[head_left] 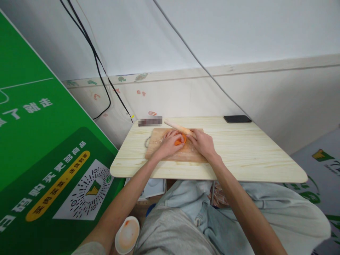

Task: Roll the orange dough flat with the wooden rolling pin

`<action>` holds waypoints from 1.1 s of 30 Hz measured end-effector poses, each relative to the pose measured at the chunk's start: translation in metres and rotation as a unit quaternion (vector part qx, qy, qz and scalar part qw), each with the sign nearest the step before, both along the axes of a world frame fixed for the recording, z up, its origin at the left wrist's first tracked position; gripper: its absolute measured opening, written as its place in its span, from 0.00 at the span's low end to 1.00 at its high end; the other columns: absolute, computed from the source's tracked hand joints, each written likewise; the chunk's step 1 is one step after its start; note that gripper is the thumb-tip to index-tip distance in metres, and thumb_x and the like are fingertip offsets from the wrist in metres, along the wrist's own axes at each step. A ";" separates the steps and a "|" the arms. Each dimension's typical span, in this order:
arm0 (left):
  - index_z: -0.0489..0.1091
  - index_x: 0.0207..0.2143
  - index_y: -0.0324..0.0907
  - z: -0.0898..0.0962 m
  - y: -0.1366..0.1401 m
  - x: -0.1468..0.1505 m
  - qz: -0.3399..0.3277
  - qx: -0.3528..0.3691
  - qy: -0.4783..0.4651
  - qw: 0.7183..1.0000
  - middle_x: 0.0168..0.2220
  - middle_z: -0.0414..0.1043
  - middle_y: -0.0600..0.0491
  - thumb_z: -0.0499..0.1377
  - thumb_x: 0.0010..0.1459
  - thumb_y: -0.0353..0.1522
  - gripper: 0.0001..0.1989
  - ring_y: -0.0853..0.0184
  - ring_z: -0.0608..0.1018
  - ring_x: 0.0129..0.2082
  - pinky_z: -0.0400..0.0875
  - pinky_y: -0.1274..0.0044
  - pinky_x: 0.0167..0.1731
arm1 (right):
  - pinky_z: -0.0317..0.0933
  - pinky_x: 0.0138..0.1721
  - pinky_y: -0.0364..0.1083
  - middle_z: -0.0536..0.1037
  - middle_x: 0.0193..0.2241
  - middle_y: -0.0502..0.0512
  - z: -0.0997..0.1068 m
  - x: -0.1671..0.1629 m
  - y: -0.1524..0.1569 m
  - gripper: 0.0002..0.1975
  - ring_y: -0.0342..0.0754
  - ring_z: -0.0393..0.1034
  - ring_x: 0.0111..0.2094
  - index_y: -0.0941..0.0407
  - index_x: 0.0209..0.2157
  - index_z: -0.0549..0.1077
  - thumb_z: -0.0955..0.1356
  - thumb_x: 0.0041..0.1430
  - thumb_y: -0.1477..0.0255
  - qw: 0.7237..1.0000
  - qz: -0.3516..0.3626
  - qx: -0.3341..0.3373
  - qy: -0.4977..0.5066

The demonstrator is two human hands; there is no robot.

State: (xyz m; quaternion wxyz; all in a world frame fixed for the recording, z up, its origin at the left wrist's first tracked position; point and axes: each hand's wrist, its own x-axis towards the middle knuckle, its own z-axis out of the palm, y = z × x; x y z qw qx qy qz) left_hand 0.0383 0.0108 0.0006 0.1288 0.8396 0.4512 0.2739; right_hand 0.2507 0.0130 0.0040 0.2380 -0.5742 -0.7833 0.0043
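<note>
A wooden cutting board (175, 154) with a metal loop handle lies on the table, pale smears on its surface. On it is a small, rounded, bright orange piece that looks like dough (180, 141). My left hand (170, 143) curls over this piece, its fingers around the edge and partly hiding it. My right hand (202, 141) grips the near end of a slim wooden rolling pin (176, 125). The pin slants up and to the left, just behind the orange piece; whether they touch is hard to tell.
A black phone (237, 119) lies at the table's (252, 152) back right. A blurred-out item (150, 121) sits at the back left. Below the left edge is a white bowl (127, 235) with orange stains. A green printed panel (53, 141) stands at left; cables hang along the wall.
</note>
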 end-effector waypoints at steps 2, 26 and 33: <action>0.73 0.37 0.47 0.000 0.000 0.000 -0.003 0.000 -0.007 1.000 0.51 0.77 0.50 0.63 0.66 0.32 0.02 0.55 0.75 0.58 0.65 0.60 0.65 | 0.67 0.45 0.49 0.85 0.52 0.61 0.000 0.000 0.000 0.20 0.58 0.80 0.50 0.54 0.62 0.74 0.65 0.77 0.59 1.000 0.000 0.002 -0.001; 0.74 0.52 0.45 -0.006 0.002 -0.005 -0.030 -0.010 -0.078 0.996 0.56 0.76 0.46 0.60 0.66 0.32 0.13 0.56 0.77 0.58 0.69 0.61 0.65 | 0.68 0.46 0.49 0.85 0.53 0.61 0.003 -0.001 -0.001 0.20 0.58 0.80 0.51 0.54 0.61 0.74 0.64 0.78 0.59 1.000 -0.006 -0.006 -0.005; 0.75 0.51 0.45 -0.010 0.002 -0.001 0.068 0.009 -0.047 0.997 0.58 0.74 0.47 0.69 0.62 0.36 0.15 0.53 0.72 0.63 0.65 0.59 0.68 | 0.68 0.46 0.49 0.85 0.53 0.61 0.001 0.000 0.000 0.20 0.58 0.80 0.51 0.53 0.61 0.75 0.64 0.77 0.59 1.000 0.001 0.000 0.007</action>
